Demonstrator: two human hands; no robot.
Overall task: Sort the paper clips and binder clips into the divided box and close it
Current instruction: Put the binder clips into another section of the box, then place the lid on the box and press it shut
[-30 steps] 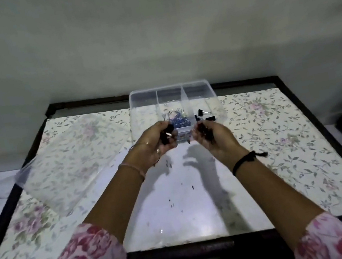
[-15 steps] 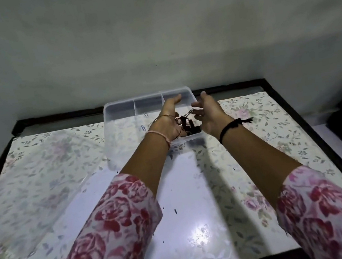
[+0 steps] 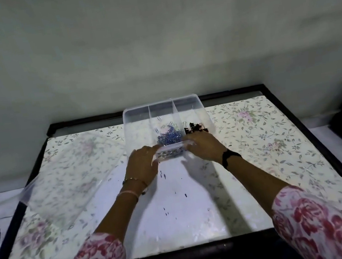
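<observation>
Both hands at the box's near wall

Now the clear plastic divided box (image 3: 164, 117) sits at the far middle of the floral-covered worktop (image 3: 267, 136), long axis running away from the person. Blue paper clips (image 3: 169, 138) fill its middle compartment, black binder clips (image 3: 195, 128) the right. Left hand (image 3: 143, 167) and right hand (image 3: 204, 148) each close a grip on the near wall. A clear lid (image 3: 61, 180) lies left.
</observation>
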